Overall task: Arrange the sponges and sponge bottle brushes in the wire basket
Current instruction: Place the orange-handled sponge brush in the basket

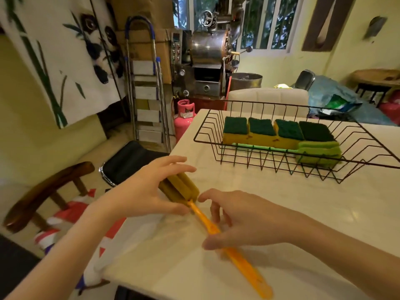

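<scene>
On the glossy white table, a bottle brush is pinched at its flat orange plastic handle by the right hand and clasped at its ribbed foam head by the left hand, while four green-topped yellow sponges are lined up behind a green brush in the black wire basket farther back.

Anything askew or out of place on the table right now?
Nothing damaged or spilled. The orange bottle brush is still outside the wire basket, lying diagonally at the table's near corner, handle tip reaching its edge. Inside, four sponges sit in a neat row behind the green brush.
</scene>
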Tool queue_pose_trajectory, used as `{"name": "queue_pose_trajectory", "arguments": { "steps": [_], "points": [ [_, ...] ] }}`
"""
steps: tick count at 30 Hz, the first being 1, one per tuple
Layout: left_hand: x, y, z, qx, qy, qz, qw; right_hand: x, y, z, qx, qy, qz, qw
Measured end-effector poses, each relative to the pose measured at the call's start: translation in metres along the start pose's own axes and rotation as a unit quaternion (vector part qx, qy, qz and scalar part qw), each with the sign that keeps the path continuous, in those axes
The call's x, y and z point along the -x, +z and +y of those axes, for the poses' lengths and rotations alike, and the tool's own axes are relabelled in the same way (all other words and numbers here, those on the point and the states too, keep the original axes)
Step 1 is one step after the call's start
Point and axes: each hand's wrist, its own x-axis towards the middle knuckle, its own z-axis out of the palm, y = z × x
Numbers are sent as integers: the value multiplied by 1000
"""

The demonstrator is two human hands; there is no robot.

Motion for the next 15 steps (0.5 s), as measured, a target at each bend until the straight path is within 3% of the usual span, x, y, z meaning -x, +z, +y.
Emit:
{"name": "queue_pose_trajectory", "arguments": {
  "steps": [15],
  "points": [
    [-11, 4, -3, -60, -1, 73, 996, -8, -5, 8, -51, 0, 60, 997]
  ]
}}
